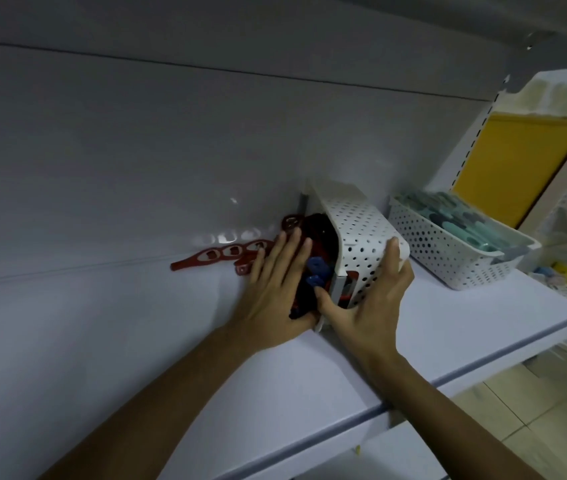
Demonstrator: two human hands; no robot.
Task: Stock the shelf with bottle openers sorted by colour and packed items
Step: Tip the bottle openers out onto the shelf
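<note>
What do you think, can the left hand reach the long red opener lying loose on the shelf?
Probably yes. The left hand rests flat on the spilled pile, and the long red opener lies just left of its fingertips, nothing between. The tipped basket sits on the other side.

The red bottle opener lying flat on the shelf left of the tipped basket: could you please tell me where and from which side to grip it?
The red opener lies flat by the back wall, its right end running toward the left hand. Its thin tail points left and is free, so I would pinch that, coming from the front-left.
</note>
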